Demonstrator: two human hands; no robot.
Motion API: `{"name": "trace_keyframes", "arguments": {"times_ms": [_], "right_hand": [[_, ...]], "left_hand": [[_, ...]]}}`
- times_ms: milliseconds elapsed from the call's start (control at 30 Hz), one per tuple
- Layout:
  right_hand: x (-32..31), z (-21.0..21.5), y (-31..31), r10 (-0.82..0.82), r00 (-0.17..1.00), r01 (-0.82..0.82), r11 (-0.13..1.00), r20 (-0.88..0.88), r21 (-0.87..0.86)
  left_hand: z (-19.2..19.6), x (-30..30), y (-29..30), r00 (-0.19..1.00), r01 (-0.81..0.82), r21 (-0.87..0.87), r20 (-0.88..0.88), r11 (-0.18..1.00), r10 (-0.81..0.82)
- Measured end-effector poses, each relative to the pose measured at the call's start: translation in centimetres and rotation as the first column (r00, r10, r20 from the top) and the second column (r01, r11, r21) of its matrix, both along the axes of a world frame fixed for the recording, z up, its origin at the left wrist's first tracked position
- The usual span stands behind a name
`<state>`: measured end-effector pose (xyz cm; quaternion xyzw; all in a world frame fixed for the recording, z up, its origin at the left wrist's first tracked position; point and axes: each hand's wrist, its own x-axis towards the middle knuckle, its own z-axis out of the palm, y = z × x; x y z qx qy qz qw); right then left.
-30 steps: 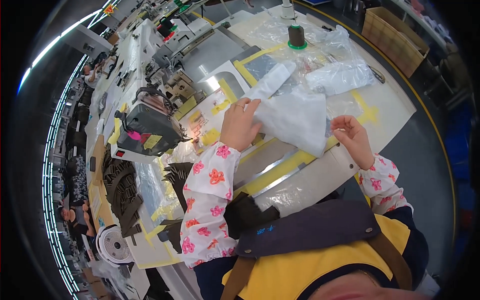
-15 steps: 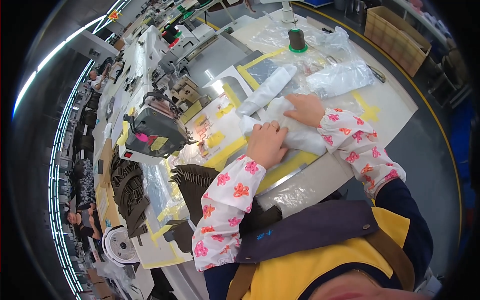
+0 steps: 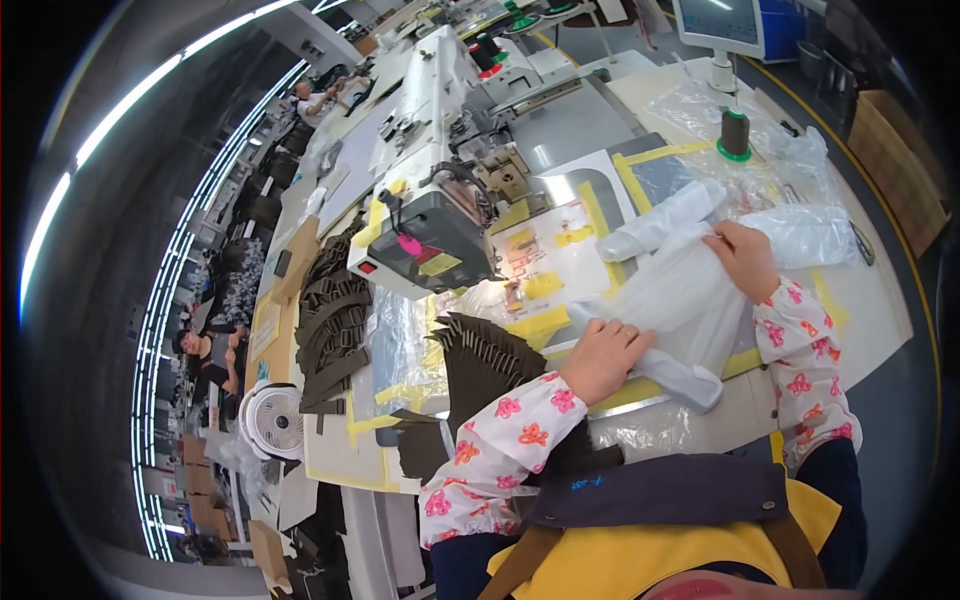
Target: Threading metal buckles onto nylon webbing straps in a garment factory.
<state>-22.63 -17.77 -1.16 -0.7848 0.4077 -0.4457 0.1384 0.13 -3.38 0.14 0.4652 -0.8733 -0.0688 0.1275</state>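
A thin, translucent white wrapping sheet [image 3: 680, 300] is spread between my two hands, with a rolled white bundle [image 3: 690, 385] along its near edge. My right hand [image 3: 748, 262] pinches the sheet's far right part and holds it raised. My left hand [image 3: 605, 360], fingers curled, grips the sheet's left side close to the bundle. What lies inside the bundle cannot be made out. Just beyond my hands lies a white wrapped roll [image 3: 665, 218]. Farther right, another white wrapped package [image 3: 800, 235] rests on clear plastic.
A sewing machine [image 3: 430, 240] with a lit work area stands left of my hands. Dark strap pieces [image 3: 490, 355] fan out beside my left sleeve; more straps with buckles [image 3: 335, 330] lie farther left. Nearby are a white fan [image 3: 272, 420], a thread cone [image 3: 734, 135] and a monitor [image 3: 720, 25].
The sheet has been pulled out from a bunched bundle and spread. My right hand has drawn a part of it up and away from my left. The whole view has turned leftward.
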Motion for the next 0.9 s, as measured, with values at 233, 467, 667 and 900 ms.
{"name": "trace_keyframes", "arguments": {"times_ms": [233,467,667,900], "right_hand": [[-5.4,2.2,-3.7,-0.249,0.968,0.250,0.965,0.024,-0.083],[-5.9,-1.7,-5.0,-0.321,0.939,0.329,0.943,-0.127,0.045],[-6.8,-2.5,-5.2,-0.306,0.940,0.311,0.950,-0.152,0.015],[-10.0,-6.6,-7.8,-0.268,0.950,0.278,0.960,-0.162,0.039]], "left_hand": [[0.5,-1.1,-4.4,0.997,0.075,-0.326,0.059,0.942,-0.059],[1.6,0.7,-3.1,0.992,0.068,-0.003,-0.107,0.998,-0.068],[-1.0,1.3,0.0,0.998,-0.051,-0.195,0.025,0.979,0.057],[-0.1,0.5,0.7,0.989,0.015,-0.320,-0.131,0.947,-0.060]]}}
